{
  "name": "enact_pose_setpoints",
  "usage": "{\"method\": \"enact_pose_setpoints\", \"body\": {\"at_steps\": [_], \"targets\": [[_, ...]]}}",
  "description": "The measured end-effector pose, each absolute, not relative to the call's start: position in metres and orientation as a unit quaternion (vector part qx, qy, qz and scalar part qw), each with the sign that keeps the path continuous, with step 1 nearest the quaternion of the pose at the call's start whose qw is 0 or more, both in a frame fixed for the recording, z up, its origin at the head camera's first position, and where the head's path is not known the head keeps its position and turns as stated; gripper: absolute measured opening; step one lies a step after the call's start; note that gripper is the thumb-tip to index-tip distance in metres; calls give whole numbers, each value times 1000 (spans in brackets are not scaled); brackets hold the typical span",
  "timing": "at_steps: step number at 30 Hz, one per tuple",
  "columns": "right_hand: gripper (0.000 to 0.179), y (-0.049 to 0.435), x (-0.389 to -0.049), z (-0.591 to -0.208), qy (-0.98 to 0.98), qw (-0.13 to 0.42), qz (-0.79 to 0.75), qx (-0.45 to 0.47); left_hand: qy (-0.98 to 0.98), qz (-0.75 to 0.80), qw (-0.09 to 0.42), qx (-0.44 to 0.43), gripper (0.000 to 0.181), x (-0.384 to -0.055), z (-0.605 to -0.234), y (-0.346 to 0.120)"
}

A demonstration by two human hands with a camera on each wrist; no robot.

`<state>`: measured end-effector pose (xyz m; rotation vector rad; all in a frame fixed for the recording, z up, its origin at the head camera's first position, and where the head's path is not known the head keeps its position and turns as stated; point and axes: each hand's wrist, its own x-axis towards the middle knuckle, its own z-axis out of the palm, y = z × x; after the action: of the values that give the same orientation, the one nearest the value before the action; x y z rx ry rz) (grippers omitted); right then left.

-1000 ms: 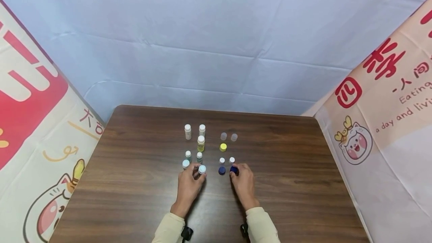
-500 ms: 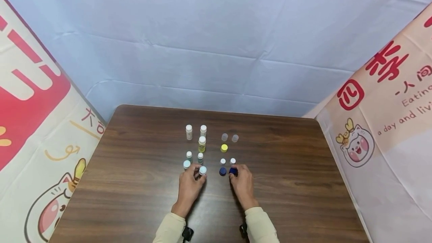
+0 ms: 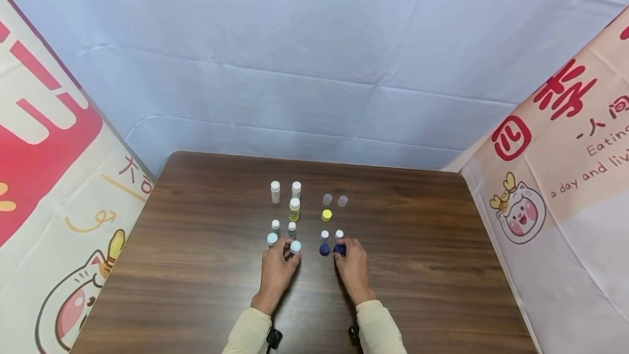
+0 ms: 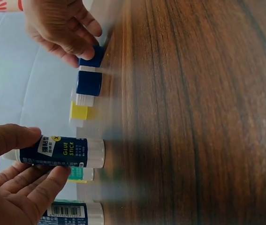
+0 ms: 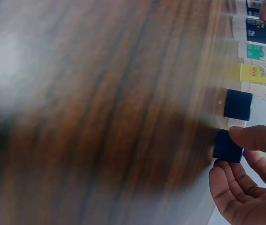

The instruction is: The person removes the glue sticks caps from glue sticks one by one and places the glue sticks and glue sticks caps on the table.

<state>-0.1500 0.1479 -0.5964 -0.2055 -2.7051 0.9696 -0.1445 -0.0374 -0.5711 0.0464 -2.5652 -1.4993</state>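
My left hand (image 3: 277,275) grips an upright glue stick (image 4: 72,151) with a navy label, thumb on one side and fingers on the other. Its pale top (image 3: 295,247) shows from above. Another navy-labelled glue stick (image 4: 69,213) stands just left of it. To the right, my right hand (image 3: 355,271) pinches a navy cap (image 5: 227,146) between thumb and fingers, at table level. A second navy cap (image 5: 238,105) sits beside that one, untouched.
Two teal-labelled sticks (image 3: 292,229), a yellow one (image 3: 294,211) and two white ones (image 3: 276,193) stand behind the left hand. Beyond the right hand lie two small white caps (image 3: 325,235), a yellow cap (image 3: 326,215) and two translucent caps (image 3: 343,201). Cloth (image 3: 295,97) hangs behind the table (image 3: 432,266).
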Motion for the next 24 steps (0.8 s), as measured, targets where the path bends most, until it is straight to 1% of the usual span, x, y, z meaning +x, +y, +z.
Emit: {"method": "enact_pose_setpoints", "body": {"at_steps": [11, 16, 24], "targets": [[27, 149, -150, -599, -929, 143, 338, -55, -861, -501, 86, 15, 27, -146, -573, -37], [28, 150, -151, -600, -926, 145, 344, -52, -859, -502, 95, 10, 29, -146, -572, -37], [36, 149, -148, -595, -922, 118, 362, -70, -889, -443, 118, 15, 35, -144, -569, -39]]}}
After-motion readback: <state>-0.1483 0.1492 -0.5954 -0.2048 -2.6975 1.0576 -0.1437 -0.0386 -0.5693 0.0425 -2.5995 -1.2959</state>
